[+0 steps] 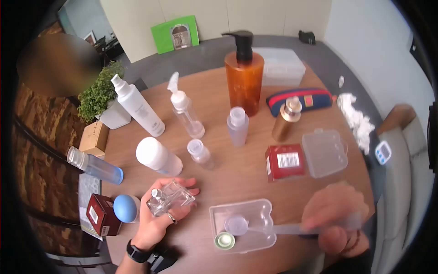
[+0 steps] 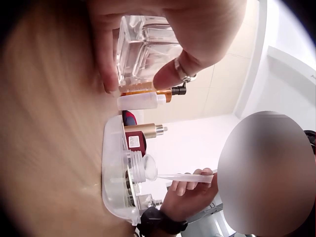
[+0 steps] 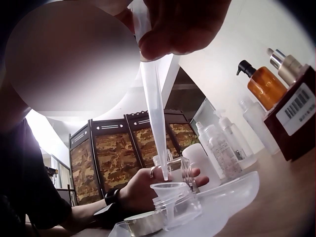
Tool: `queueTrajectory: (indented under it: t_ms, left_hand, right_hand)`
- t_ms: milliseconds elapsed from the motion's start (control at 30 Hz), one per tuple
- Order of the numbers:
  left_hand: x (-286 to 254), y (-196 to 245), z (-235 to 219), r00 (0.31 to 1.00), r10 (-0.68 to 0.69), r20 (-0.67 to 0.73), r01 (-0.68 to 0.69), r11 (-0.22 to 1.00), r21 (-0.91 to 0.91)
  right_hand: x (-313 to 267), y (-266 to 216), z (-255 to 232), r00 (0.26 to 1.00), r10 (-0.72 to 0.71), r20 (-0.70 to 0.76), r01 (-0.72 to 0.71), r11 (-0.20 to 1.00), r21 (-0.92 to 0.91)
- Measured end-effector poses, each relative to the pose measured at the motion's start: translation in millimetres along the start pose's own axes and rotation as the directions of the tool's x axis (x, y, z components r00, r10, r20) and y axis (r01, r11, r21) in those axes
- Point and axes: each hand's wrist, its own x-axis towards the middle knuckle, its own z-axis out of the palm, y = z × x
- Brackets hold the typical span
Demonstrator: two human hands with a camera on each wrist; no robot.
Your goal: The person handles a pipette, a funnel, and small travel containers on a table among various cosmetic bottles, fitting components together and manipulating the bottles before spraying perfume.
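Note:
My left hand (image 1: 153, 227) holds a clear glass perfume bottle (image 1: 172, 199) tilted close over the table, thumb on one side and fingers on the other. My right hand (image 1: 335, 219), blurred in the head view, pinches a translucent plastic pipette (image 3: 155, 106). The pipette points down, its tip right above a small clear funnel (image 3: 170, 189). That funnel sits in the mouth of a small clear jar (image 3: 183, 211). The jar stands inside an open clear plastic case (image 1: 262, 208), beside a round lid with a green rim (image 1: 224, 240).
Behind the hands stand a white-capped bottle (image 1: 157, 156), a small clear bottle (image 1: 199, 153), an amber pump bottle (image 1: 246, 82) and a gold bottle (image 1: 287, 119). A red box (image 1: 285, 162) lies near another clear case (image 1: 325, 153). A blue egg-shaped thing (image 1: 127, 208) is at the left.

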Motion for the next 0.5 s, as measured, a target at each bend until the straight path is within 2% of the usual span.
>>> queueTrajectory:
  t_ms: [33, 67, 100, 133, 200, 267, 333, 367, 400, 500]
  left_hand:
    - [2, -1, -2, 0.999, 0.017, 0.032, -0.020, 0.996, 0.089]
    - [3, -3, -4, 0.998, 0.017, 0.060, -0.027, 0.983, 0.180]
    - [3, -6, -4, 0.996, 0.055, 0.072, -0.066, 0.983, 0.172]
    - [1, -8, -6, 0.999, 0.050, 0.021, -0.053, 0.983, 0.175]
    - [1, -5, -12, 0.966, 0.222, 0.134, -0.259, 0.845, 0.468]
    - [0, -6, -13, 0.968, 0.234, 0.095, -0.252, 0.866, 0.432]
    - [3, -8, -14, 0.956, 0.275, 0.104, -0.288, 0.806, 0.517]
    - [2, -7, -7, 0.962, 0.270, 0.042, -0.255, 0.830, 0.495]
    - [2, -5, -8, 0.959, 0.278, 0.047, -0.263, 0.824, 0.502]
    - [-1, -3, -9, 0.956, 0.295, 0.004, -0.234, 0.752, 0.617]
  right_hand:
    - [-3, 0, 1, 0.999, 0.023, -0.046, -0.023, 1.000, 0.002]
    - [-1, -5, 0, 0.999, 0.023, -0.023, -0.023, 1.000, -0.014]
    - [1, -9, 4, 0.995, 0.076, -0.072, -0.077, 0.997, -0.013]
    - [5, -10, 12, 0.986, 0.127, -0.108, -0.125, 0.992, 0.022]
    - [3, -7, 21, 0.984, 0.143, -0.106, -0.139, 0.989, 0.043]
    - [0, -5, 23, 0.972, 0.146, -0.184, -0.142, 0.989, 0.035]
    - [0, -6, 23, 0.975, 0.117, -0.188, -0.129, 0.990, -0.054]
    - [1, -6, 17, 0.978, 0.116, -0.175, -0.125, 0.991, -0.040]
    - [4, -5, 20, 0.981, 0.112, -0.162, -0.116, 0.993, -0.020]
    - [6, -3, 15, 0.983, 0.138, -0.119, -0.136, 0.990, 0.030]
